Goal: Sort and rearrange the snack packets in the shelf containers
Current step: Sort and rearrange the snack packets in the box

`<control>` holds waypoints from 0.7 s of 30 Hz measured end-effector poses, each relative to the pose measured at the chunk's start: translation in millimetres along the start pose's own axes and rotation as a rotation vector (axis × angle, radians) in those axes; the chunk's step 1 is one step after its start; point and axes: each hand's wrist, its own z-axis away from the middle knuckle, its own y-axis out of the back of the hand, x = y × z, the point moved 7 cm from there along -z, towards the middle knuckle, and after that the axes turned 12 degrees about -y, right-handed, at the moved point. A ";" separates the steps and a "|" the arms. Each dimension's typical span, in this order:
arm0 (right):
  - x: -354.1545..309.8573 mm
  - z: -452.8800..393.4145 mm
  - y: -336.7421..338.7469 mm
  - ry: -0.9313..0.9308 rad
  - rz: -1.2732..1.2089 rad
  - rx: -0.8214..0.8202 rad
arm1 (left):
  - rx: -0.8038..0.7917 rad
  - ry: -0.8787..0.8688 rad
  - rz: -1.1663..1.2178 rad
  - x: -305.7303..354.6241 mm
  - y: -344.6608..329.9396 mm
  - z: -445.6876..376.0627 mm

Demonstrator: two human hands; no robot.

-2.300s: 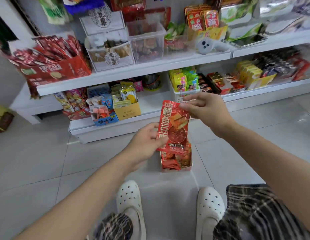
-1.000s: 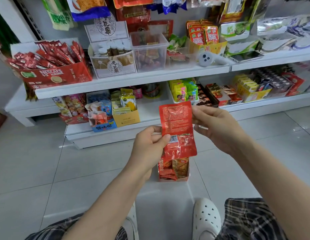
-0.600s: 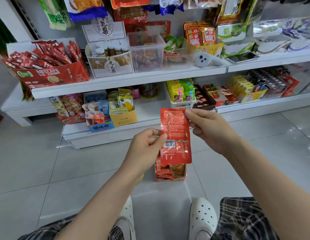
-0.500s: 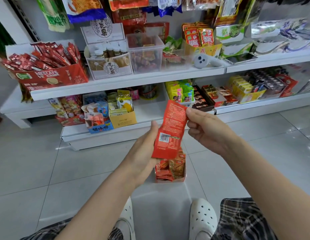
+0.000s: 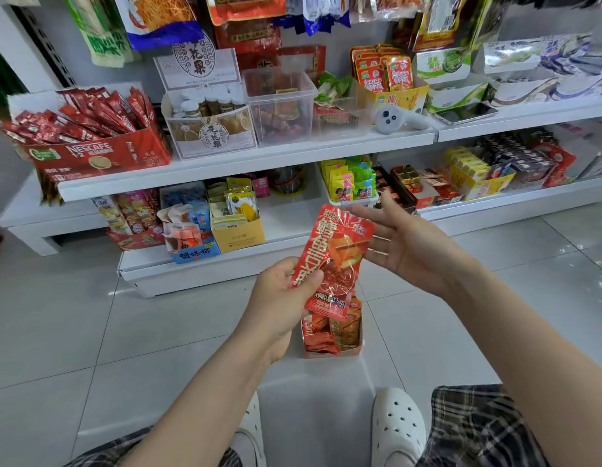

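Note:
A red snack packet [image 5: 333, 257] with its printed front towards me hangs in mid-air, pinched at its lower left edge by my left hand [image 5: 279, 298]. My right hand [image 5: 404, 244] is beside the packet's upper right edge, palm up and fingers spread; whether the fingertips touch the packet I cannot tell. Right under the packet, a small box [image 5: 333, 335] on the floor holds more red and orange packets of the same kind.
A two-level white shelf [image 5: 245, 163] stands ahead. Its upper level carries a red Nescafe box [image 5: 100, 153], clear bins [image 5: 279, 106] and a white handheld device [image 5: 393, 119]. The lower level has a yellow box [image 5: 237, 234] and several snack trays. Grey floor tiles surround my white clogs [image 5: 397, 426].
The packet has been flipped from its plain back to its printed front. My right hand has let go of its top edge and opened; my left hand keeps hold.

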 end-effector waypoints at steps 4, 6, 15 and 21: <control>-3.6 5.5 6.5 0.142 0.371 0.185 | -0.024 -0.045 -0.072 -1.9 0.3 0.8; -7.3 6.3 10.1 0.195 0.574 0.287 | -0.010 -0.066 -0.138 -9.3 3.6 -3.3; 60.0 -62.7 35.3 0.228 1.179 0.611 | -0.330 0.156 -1.007 -152.8 49.8 -30.7; 134.9 -131.9 53.5 0.178 1.166 0.623 | -0.556 0.208 -1.029 -238.5 39.7 -49.3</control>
